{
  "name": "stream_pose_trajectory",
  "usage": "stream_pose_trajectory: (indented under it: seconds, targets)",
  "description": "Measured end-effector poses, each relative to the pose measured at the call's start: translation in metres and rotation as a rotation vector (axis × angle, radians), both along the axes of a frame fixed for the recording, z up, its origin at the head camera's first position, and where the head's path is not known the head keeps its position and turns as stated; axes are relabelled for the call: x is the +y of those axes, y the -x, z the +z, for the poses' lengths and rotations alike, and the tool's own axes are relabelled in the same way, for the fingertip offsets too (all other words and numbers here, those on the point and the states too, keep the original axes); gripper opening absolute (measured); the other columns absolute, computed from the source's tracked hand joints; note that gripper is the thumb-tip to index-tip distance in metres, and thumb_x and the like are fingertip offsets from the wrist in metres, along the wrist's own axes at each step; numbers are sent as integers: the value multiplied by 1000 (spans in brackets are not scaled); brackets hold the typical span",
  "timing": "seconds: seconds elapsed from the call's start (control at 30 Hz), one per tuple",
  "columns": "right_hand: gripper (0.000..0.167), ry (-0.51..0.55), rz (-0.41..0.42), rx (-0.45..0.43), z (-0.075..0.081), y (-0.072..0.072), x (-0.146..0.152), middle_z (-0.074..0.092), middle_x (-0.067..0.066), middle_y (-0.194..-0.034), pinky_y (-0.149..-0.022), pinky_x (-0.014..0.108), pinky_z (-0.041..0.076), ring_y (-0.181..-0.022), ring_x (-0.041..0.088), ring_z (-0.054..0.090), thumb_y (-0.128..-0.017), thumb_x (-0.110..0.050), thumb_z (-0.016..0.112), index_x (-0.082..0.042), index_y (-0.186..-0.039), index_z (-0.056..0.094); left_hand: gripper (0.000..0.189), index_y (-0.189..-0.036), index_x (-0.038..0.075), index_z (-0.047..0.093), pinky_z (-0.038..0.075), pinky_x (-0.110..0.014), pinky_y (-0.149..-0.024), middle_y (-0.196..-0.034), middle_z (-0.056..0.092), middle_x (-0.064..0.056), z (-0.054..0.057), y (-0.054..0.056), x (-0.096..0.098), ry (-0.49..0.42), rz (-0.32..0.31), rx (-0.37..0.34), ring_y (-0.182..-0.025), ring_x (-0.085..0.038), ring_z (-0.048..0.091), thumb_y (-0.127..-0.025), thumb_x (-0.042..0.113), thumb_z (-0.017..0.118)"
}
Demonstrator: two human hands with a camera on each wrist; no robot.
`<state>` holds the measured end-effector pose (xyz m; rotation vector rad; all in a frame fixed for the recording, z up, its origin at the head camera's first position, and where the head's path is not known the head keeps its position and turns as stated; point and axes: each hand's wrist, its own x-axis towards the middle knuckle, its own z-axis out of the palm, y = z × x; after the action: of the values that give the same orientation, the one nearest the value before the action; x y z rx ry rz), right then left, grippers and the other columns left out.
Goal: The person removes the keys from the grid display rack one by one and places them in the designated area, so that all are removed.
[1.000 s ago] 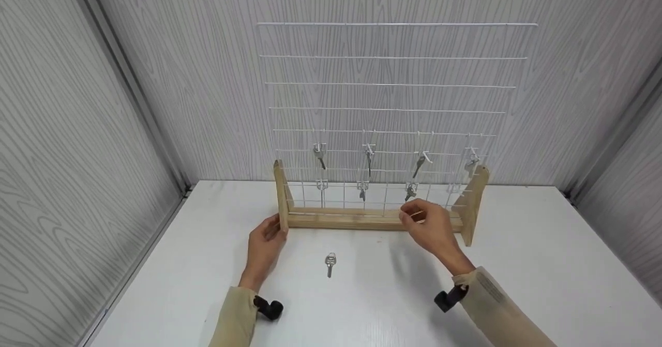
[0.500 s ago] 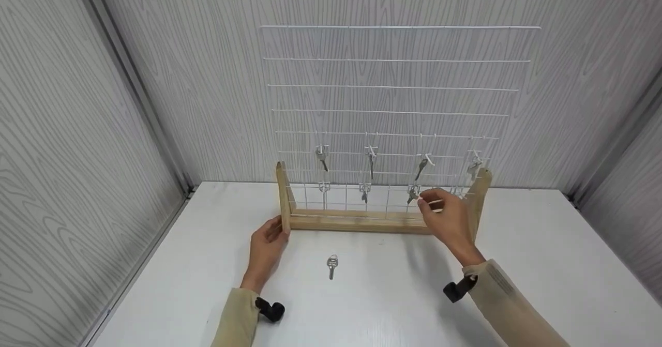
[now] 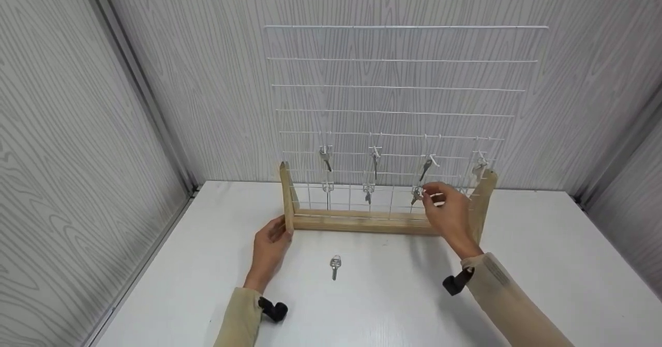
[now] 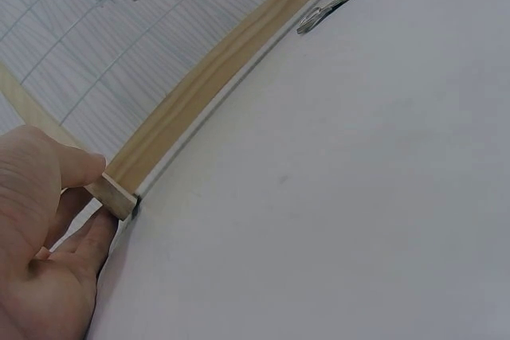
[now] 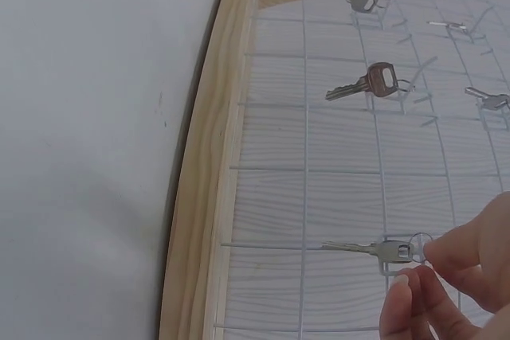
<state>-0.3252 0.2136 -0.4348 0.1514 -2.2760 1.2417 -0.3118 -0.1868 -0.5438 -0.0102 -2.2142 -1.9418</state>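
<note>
My left hand [image 3: 270, 246] grips the lower left end of a wooden stand [image 3: 362, 225], thumb on one side of the upright and fingers on the other. At the lower row of hooks, my right hand [image 3: 449, 210] pinches the small ring of a silver key [image 5: 390, 251] between thumb and fingertips. That key hangs blade down against the white wire grid [image 3: 390, 112], right at a hook. Another silver key [image 3: 335, 268] with a ring lies flat on the table in front of the stand.
Several keys hang from hooks on the grid, among them a brownish key [image 5: 381, 80]. The right wooden upright [image 3: 483, 202] is partly behind my right hand. Wood-patterned walls [image 3: 129, 130] enclose the white table [image 3: 372, 305].
My right hand has moved up and right from below the lower hooks, and its fingertips have come to the key's ring. My left hand stays on the stand.
</note>
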Motion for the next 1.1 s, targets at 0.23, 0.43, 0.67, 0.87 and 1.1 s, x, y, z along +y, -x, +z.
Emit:
stream_pose_trajectory:
  seconds: [0.23, 0.43, 0.67, 0.87, 1.1]
  targets:
    - [20, 5, 4, 36, -3, 8, -2, 77, 21, -102, -64, 4, 50, -87, 34, 75, -94, 5, 68, 2, -112, 79, 49, -153, 5, 55, 53, -42, -118, -156, 55, -22, 1, 0, 1, -5, 3, -3, -146, -38, 54, -106, 7, 64]
    - [20, -11, 9, 61, -3, 10, -2, 77, 20, -102, -66, 3, 50, -86, 35, 76, -95, 5, 70, 1, -111, 80, 48, -153, 3, 55, 51, -43, -120, -153, 57, -22, 1, 0, -1, -9, -15, 23, -145, -38, 54, -106, 7, 63]
    - [18, -11, 1, 48, -4, 11, -3, 78, 20, -104, -65, 4, 49, -87, 34, 75, -95, 5, 70, 2, -110, 79, 48, -153, 4, 55, 53, -38, -118, -153, 58, -20, 0, 0, -1, 4, -4, 8, -145, -36, 55, -106, 8, 64]
    - [15, -9, 0, 51, -4, 11, -4, 77, 20, -102, -64, 5, 49, -85, 33, 74, -95, 5, 70, 3, -108, 77, 47, -152, 4, 56, 53, -40, -118, -153, 58, -21, -1, 0, -1, -12, -7, 9, -145, -36, 55, -106, 7, 65]
    - [10, -4, 5, 66, -2, 12, -4, 76, 21, -99, -63, 4, 49, -83, 34, 74, -94, 6, 71, 5, -103, 76, 47, -152, 4, 56, 53, -43, -118, -153, 58, -21, 0, 0, -2, -24, -14, 11, -145, -37, 55, -106, 9, 65]
